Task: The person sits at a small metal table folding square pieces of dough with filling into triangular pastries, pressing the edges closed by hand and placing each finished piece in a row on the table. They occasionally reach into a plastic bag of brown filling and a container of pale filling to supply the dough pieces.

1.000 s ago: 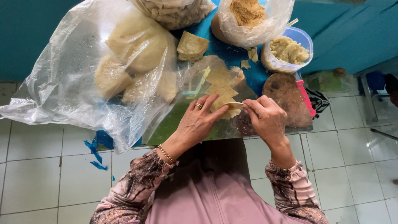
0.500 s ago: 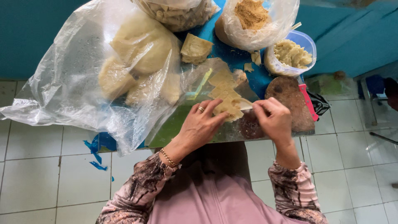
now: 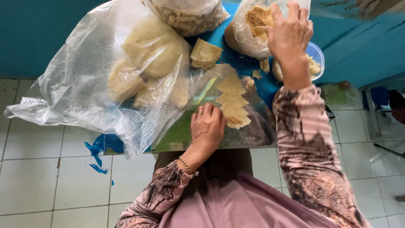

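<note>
Left hand (image 3: 207, 126) flat, fingers spread loose, pinning wrapper row (image 3: 233, 101) on desk (image 3: 244, 67); right hand (image 3: 289, 29) over filling bag (image 3: 253, 25), fingers open, empty.

**Patterned sleeves, a ring and a gold bracelet**

Both arms are covered to the wrist by long sleeves in a soft pink fabric, printed all over with an irregular dark brown and black mottled pattern, rather like marbling or bark. The sleeve cuffs sit close at the wrists. Below the arms, over the lap, lies a plain mauve-pink garment with a visible seam running down its middle and no print. The left hand (image 3: 207, 126) wears a slim metal ring on one finger, and just behind that hand, at the wrist, hangs a thin gold-coloured chain bracelet with small links. The right hand (image 3: 290, 30) shows no ring or bracelet from this angle.
</note>
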